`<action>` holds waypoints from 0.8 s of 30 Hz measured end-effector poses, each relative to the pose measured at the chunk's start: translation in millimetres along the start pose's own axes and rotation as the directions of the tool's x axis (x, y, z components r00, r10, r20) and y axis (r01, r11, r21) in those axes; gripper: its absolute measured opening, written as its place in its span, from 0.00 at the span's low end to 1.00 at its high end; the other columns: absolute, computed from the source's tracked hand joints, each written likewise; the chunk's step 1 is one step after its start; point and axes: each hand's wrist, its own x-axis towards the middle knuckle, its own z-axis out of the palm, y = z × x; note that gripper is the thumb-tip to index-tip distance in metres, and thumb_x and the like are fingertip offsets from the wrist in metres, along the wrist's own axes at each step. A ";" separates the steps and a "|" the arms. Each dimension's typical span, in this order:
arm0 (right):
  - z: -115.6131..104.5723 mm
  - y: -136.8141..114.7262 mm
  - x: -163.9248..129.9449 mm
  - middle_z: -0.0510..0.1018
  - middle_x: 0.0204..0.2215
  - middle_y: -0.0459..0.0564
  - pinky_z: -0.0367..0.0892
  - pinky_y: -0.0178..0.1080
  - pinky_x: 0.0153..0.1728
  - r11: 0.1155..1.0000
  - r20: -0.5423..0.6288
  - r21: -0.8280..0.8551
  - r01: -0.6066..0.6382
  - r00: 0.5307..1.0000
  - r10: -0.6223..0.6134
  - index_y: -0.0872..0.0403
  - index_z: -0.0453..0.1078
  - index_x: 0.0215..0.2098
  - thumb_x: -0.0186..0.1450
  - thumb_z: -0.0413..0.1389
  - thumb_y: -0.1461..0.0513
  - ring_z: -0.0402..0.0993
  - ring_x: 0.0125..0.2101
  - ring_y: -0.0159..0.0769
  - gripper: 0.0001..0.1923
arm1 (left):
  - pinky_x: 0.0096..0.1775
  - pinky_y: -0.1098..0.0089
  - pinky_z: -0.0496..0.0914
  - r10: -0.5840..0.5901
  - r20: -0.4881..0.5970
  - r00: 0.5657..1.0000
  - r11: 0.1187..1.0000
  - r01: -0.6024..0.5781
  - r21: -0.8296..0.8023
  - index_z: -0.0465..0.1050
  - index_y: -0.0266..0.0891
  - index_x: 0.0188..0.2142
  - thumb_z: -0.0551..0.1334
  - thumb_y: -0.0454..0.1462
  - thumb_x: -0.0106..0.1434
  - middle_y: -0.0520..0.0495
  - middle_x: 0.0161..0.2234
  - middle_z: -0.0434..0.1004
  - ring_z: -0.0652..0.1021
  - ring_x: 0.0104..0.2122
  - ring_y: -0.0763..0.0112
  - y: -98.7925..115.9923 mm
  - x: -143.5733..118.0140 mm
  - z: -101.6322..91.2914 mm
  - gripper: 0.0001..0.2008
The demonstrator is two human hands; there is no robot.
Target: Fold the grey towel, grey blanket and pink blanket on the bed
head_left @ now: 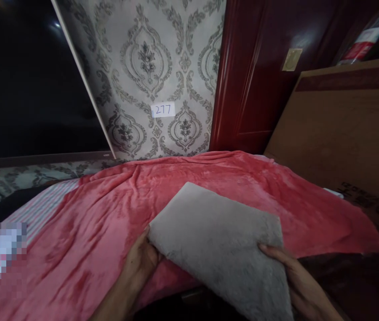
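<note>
Head: grey cloth (216, 236); bottle (364, 42) by box (339, 133)

Dim light; glare spot on screen (32, 84); lower right shadowed; lower left patch pixelated

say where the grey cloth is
In the head view, the grey cloth is at lower centre-right, held between left hand and right hand, partly over the red blanket.
</note>
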 end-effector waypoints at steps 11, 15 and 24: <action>-71.7 3.9 -8.0 0.83 0.41 0.60 0.75 0.57 0.47 0.994 -0.019 0.007 -0.113 0.993 0.113 0.50 0.74 0.55 0.48 0.72 0.53 0.80 0.43 0.61 0.37 | 0.35 0.68 0.72 -0.195 0.312 0.930 0.859 0.008 0.512 0.79 0.34 0.34 0.72 0.41 0.55 0.41 0.32 0.83 0.80 0.30 0.63 23.3 43.3 23.7 0.12; -72.7 7.3 -7.5 0.83 0.41 0.59 0.76 0.56 0.46 0.996 -0.031 0.007 -0.087 0.996 0.087 0.49 0.71 0.60 0.52 0.70 0.52 0.80 0.42 0.59 0.38 | 0.33 0.68 0.71 -0.232 0.327 0.916 0.770 -0.033 0.638 0.80 0.33 0.34 0.74 0.41 0.51 0.41 0.31 0.83 0.79 0.28 0.63 17.1 52.7 53.0 0.15; -32.7 -42.0 0.1 0.83 0.39 0.61 0.76 0.53 0.42 0.988 0.086 -0.115 0.105 0.992 -0.095 0.54 0.74 0.55 0.53 0.69 0.56 0.81 0.39 0.56 0.32 | 0.31 0.67 0.72 -0.012 0.358 0.933 0.757 -0.226 0.613 0.81 0.33 0.41 0.75 0.40 0.46 0.40 0.35 0.84 0.80 0.29 0.61 47.9 31.1 65.1 0.22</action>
